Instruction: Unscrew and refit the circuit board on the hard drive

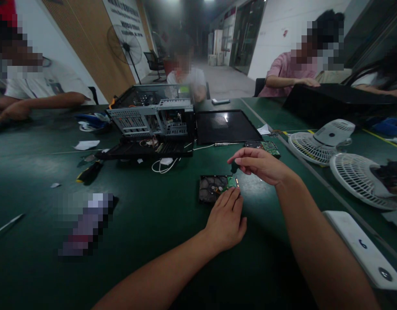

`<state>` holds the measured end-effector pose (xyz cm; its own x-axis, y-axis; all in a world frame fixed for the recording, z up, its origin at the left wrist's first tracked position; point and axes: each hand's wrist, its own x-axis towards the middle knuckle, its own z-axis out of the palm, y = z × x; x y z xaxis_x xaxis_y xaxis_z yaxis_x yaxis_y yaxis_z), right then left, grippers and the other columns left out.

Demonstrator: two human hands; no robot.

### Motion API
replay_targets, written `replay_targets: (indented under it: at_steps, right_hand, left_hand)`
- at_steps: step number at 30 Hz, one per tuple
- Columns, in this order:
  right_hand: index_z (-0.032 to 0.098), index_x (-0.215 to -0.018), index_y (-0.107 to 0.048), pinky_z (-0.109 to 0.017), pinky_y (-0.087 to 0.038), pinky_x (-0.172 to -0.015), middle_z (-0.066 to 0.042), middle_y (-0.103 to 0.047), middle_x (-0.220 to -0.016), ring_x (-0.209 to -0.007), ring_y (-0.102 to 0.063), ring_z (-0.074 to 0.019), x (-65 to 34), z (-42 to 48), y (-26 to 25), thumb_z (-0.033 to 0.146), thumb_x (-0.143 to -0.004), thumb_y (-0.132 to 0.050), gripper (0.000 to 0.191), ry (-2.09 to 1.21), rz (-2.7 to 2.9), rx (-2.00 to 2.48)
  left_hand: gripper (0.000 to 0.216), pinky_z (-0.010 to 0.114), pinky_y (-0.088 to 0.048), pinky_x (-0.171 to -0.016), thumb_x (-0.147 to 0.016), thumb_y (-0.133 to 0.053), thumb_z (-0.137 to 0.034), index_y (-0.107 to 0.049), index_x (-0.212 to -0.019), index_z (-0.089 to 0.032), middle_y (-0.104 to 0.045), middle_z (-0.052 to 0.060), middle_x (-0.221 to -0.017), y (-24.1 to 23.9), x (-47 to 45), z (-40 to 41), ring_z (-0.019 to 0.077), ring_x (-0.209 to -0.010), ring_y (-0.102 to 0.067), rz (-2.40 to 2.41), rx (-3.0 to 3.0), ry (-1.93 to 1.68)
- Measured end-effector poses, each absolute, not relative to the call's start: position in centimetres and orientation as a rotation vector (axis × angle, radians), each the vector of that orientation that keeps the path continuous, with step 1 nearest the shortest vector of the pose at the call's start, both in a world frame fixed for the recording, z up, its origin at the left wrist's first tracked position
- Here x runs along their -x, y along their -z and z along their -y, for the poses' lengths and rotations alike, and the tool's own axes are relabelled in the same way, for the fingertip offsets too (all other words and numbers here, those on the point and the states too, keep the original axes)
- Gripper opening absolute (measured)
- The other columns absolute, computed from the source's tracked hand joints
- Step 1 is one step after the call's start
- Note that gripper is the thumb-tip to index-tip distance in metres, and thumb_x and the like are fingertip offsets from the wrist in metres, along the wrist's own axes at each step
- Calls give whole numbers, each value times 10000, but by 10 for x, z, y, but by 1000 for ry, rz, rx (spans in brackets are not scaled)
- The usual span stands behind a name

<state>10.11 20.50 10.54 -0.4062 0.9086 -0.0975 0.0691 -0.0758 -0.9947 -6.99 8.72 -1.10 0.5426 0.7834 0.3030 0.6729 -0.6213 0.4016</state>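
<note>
A hard drive (212, 186) lies flat on the green table, its green circuit board side facing up. My left hand (226, 217) holds its near right corner down, the fingers bent over the edge and the thumb apart. Above the drive's right end, my right hand (261, 165) pinches a small screwdriver (234, 167) with a dark handle. The driver points down at the circuit board near the far right corner; I cannot tell whether its tip touches a screw.
An opened computer case (150, 122) stands beyond the drive, beside a black side panel (229, 125). More circuit boards (271, 149) lie behind my right hand. White fan parts (310, 148) and a white power bank-like block (363, 247) are right; a yellow-black tool (90, 172) is left. Several people sit around.
</note>
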Motion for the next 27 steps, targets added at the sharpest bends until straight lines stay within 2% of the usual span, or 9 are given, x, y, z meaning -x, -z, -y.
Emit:
replay_targets:
  at_steps: [2, 6, 16, 21, 27]
  right_hand:
    - [206, -943, -760, -249, -365, -519, -74, -774, -1101, -625, -507, -82, -100, -204, -106, 345, -794, -867, 231, -1568, 1505, 1063]
    - [225, -1095, -776, -229, -296, -472, -72, -771, -1120, -590, -466, -67, -100, -204, -106, 365, -839, -829, 297, -1574, 1500, 1043]
    - [209, -1043, -808, -256, -376, -487, -91, -779, -1094, -606, -526, -95, -99, -205, -107, 362, -851, -783, 247, -1565, 1379, 1072]
    - [184, -1027, -809, -263, -362, -473, -107, -786, -1050, -598, -537, -103, -99, -208, -105, 380, -873, -742, 258, -1574, 1315, 1078]
    - [196, -1025, -803, -253, -366, -488, -84, -779, -1052, -589, -532, -87, -99, -207, -105, 337, -830, -795, 241, -1534, 1350, 1069]
  left_hand:
    - [577, 517, -282, -1330, -978, -551, -369, -500, -1490, -106, -397, 174, -1691, 11, 70, -87, 330, -1589, -330, -1222, -2542, -680]
    - [589, 509, -280, -1333, -974, -561, -373, -492, -1493, -104, -399, 177, -1689, 11, 70, -87, 329, -1587, -332, -1222, -2541, -683]
    - [591, 527, -294, -1324, -978, -555, -375, -482, -1502, -111, -392, 177, -1694, 11, 69, -87, 335, -1589, -328, -1225, -2538, -666]
    - [591, 514, -284, -1328, -986, -543, -384, -491, -1502, -99, -400, 179, -1687, 12, 68, -88, 338, -1585, -336, -1238, -2553, -645]
    - [592, 490, -271, -1335, -982, -547, -373, -503, -1496, -83, -409, 177, -1682, 11, 69, -88, 333, -1583, -336, -1237, -2559, -656]
